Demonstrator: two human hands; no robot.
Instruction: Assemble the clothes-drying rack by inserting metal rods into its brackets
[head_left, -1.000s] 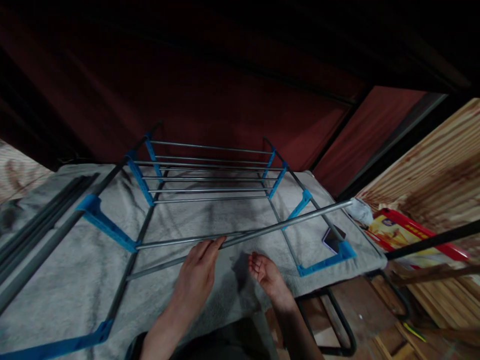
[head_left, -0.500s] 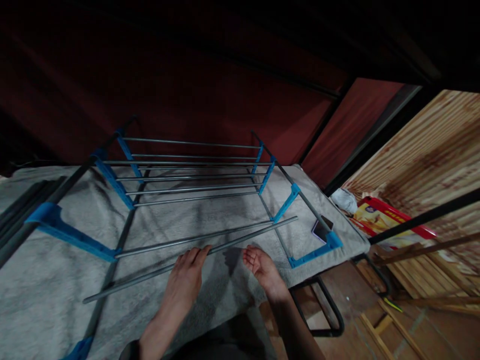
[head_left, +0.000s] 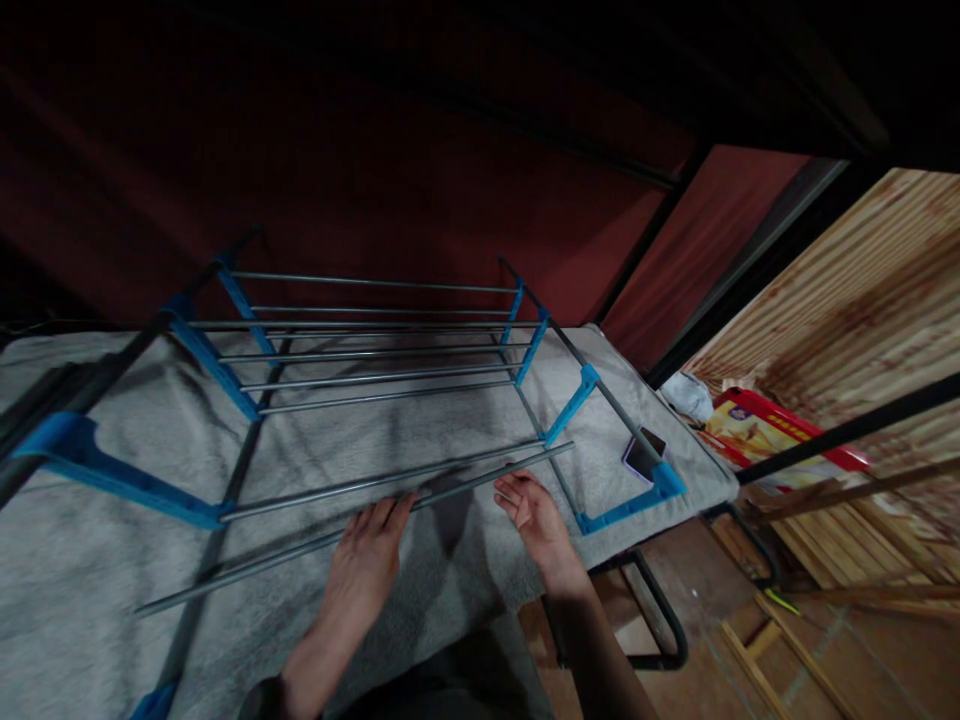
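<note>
My left hand [head_left: 367,555] is closed over a loose grey metal tube [head_left: 461,488], which lies slantwise across the near side of a partly assembled rack. My right hand [head_left: 534,515] is palm up beside the tube's right half, its fingers loosely bent and apart. Whether its fingertips touch the tube I cannot tell. Just beyond runs another tube [head_left: 315,494], fitted between a blue plastic bracket [head_left: 142,484] on the left and a blue bracket [head_left: 571,405] on the right. Farther back, several crossbars [head_left: 382,380] join more blue brackets.
Grey blanket [head_left: 420,430] lies under the rack. A phone [head_left: 642,454] rests on it by the right front bracket [head_left: 637,505]. Dark tubes [head_left: 45,395] lie at far left. Beyond the right edge are a red and yellow box [head_left: 772,425], a black metal frame [head_left: 679,630] and wooden slats [head_left: 840,540].
The loose tube has slid a little to the left with my left hand. My right hand has risen slightly and come closer to the tube.
</note>
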